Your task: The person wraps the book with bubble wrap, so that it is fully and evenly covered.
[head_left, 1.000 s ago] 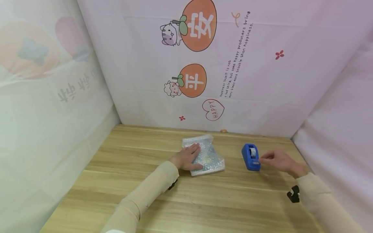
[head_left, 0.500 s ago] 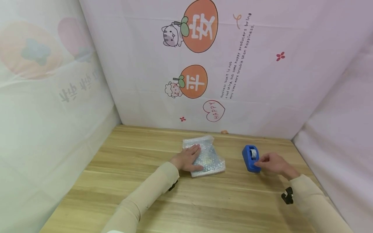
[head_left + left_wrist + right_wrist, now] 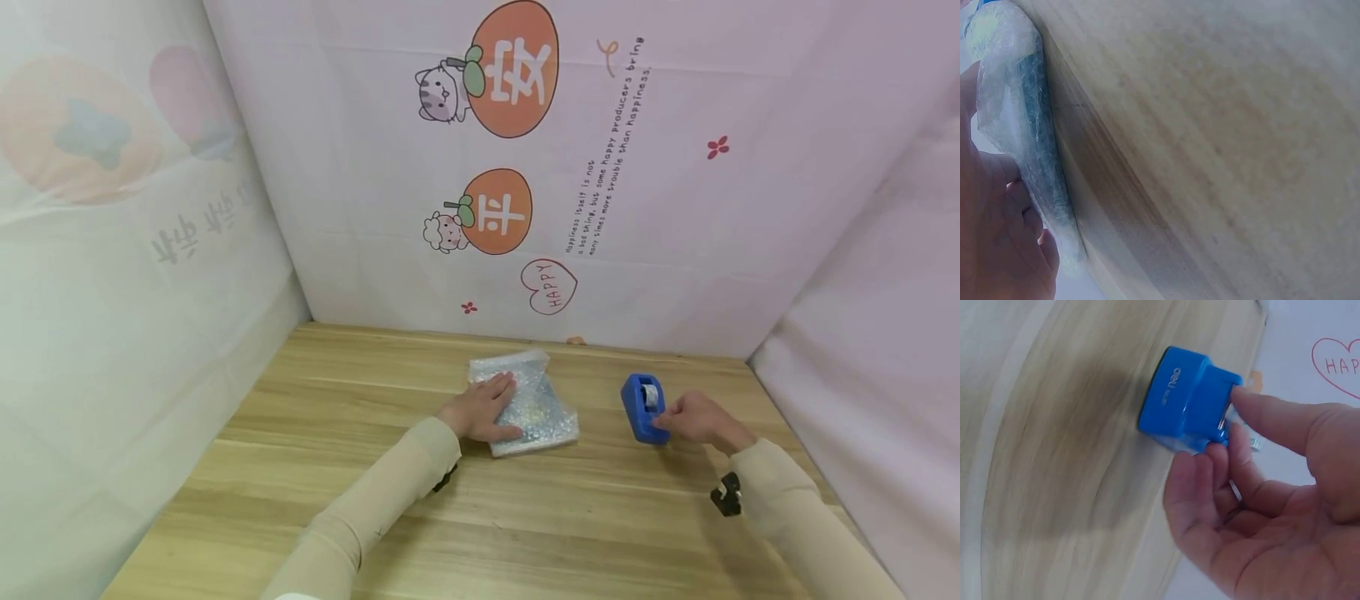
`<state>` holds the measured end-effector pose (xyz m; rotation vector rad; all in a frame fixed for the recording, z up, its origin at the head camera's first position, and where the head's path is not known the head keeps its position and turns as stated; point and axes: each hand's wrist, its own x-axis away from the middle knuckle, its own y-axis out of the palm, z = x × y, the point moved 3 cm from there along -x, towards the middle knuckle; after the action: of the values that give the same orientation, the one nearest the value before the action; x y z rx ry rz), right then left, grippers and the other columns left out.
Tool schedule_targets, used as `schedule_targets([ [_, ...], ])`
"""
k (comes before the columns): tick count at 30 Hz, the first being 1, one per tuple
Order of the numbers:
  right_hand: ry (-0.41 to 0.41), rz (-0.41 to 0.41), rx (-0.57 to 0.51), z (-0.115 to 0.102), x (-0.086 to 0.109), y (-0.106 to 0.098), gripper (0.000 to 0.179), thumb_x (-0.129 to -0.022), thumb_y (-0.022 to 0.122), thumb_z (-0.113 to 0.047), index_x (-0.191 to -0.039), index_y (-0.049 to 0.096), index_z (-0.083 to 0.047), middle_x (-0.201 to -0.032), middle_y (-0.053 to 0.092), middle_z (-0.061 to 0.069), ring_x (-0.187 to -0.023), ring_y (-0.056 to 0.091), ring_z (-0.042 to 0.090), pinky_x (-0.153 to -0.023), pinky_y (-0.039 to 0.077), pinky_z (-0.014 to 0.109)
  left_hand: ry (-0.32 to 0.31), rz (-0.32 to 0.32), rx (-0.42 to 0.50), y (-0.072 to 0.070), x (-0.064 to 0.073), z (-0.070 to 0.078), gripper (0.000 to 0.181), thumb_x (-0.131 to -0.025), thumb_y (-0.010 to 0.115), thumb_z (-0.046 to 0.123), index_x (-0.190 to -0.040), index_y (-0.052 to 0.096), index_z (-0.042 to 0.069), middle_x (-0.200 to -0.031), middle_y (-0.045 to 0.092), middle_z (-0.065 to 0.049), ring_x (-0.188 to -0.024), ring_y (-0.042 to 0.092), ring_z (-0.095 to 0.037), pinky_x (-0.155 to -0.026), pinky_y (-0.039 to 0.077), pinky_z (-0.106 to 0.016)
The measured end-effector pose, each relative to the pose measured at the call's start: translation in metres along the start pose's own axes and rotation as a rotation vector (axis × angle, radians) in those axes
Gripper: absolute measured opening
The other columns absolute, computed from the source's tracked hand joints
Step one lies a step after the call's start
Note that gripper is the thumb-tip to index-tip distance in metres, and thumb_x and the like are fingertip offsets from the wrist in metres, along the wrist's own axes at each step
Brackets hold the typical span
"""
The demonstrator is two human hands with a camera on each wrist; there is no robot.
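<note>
A flat package in bubble wrap (image 3: 540, 408) lies on the wooden table, something bluish inside it. My left hand (image 3: 480, 410) rests on its left part, fingers straight and thumb spread; the left wrist view shows the package edge-on, with my left hand (image 3: 1004, 219) beside it. To the right stands a blue tape dispenser (image 3: 637, 406) carrying a tape roll (image 3: 650, 394). At its front end my right hand (image 3: 697, 417) pinches the tape with thumb and forefinger. In the right wrist view, my right hand (image 3: 1266, 494) has both fingertips by the cutter edge (image 3: 1225, 415); the tape end is barely visible.
Printed white cloth (image 3: 645, 275) hangs behind the table, with more cloth at left and right. The wooden table top (image 3: 585, 525) stretches toward me. Black wrist-worn pieces show at both sleeves, one at the right cuff (image 3: 726, 495).
My right hand has shifted left from the dispenser's right side onto its front end, and the forearm has swung in with it. The left hand, package and dispenser have stayed in place.
</note>
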<state>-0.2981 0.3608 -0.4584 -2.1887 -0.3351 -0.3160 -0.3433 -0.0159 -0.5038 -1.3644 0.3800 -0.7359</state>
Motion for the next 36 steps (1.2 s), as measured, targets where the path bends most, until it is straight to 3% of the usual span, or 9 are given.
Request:
schedule_targets([
  [5, 0.073, -0.086, -0.101, -0.003, 0.000, 0.001, 0.051, -0.109, 0.055, -0.020, -0.060, 0.043, -0.016, -0.053, 0.038, -0.008, -0.048, 0.035, 0.007, -0.051, 0.035, 0.022, -0.009, 0.004, 0.005, 0.001, 0.000, -0.002, 0.097, -0.103, 0.046, 0.068, -0.170, 0.015, 0.005, -0.179, 0.011, -0.012, -0.167, 0.011, -0.026, -0.136, 0.017, -0.044],
  [9, 0.129, -0.105, -0.146, 0.001, 0.000, 0.000, 0.045, -0.111, 0.051, -0.021, -0.066, 0.049, -0.012, -0.059, 0.048, -0.005, -0.054, 0.043, 0.008, -0.055, 0.043, 0.022, -0.012, 0.004, -0.002, 0.004, -0.001, -0.002, 0.097, -0.103, 0.046, 0.068, -0.170, 0.015, 0.005, -0.180, 0.011, -0.011, -0.167, 0.012, -0.026, -0.136, 0.017, -0.044],
  [15, 0.159, -0.145, -0.222, 0.004, -0.001, 0.000, 0.034, -0.111, 0.049, -0.018, -0.091, 0.063, 0.005, -0.071, 0.063, 0.001, -0.062, 0.057, 0.008, -0.060, 0.053, 0.022, -0.008, -0.002, -0.003, 0.003, -0.001, -0.001, 0.096, -0.103, 0.046, 0.068, -0.170, 0.015, 0.005, -0.180, 0.011, -0.012, -0.167, 0.011, -0.026, -0.136, 0.017, -0.044],
  [24, 0.207, -0.163, -0.350, 0.005, -0.006, -0.005, 0.027, -0.111, 0.049, -0.015, -0.115, 0.051, 0.012, -0.085, 0.066, 0.008, -0.070, 0.064, 0.010, -0.065, 0.056, 0.021, 0.002, 0.002, 0.008, -0.001, 0.000, 0.000, 0.097, -0.103, 0.048, 0.066, -0.169, 0.016, 0.003, -0.179, 0.012, -0.014, -0.167, 0.013, -0.029, -0.136, 0.018, -0.046],
  [31, 0.222, -0.190, -0.501, 0.012, -0.007, -0.006, 0.021, -0.109, 0.050, -0.010, -0.115, 0.052, 0.010, -0.092, 0.068, 0.013, -0.078, 0.068, 0.014, -0.072, 0.060, 0.022, 0.010, 0.005, 0.001, -0.002, 0.000, 0.000, 0.096, -0.104, 0.048, 0.066, -0.169, 0.016, 0.002, -0.179, 0.012, -0.015, -0.167, 0.013, -0.030, -0.136, 0.019, -0.047],
  [36, 0.209, -0.180, -0.493, 0.013, -0.005, -0.005, 0.019, -0.107, 0.050, -0.007, -0.110, 0.057, 0.011, -0.092, 0.068, 0.012, -0.080, 0.068, 0.014, -0.072, 0.059, 0.021, -0.001, -0.001, 0.003, -0.001, 0.000, 0.000, 0.097, -0.103, 0.047, 0.067, -0.169, 0.016, 0.003, -0.179, 0.012, -0.014, -0.167, 0.013, -0.028, -0.136, 0.018, -0.046],
])
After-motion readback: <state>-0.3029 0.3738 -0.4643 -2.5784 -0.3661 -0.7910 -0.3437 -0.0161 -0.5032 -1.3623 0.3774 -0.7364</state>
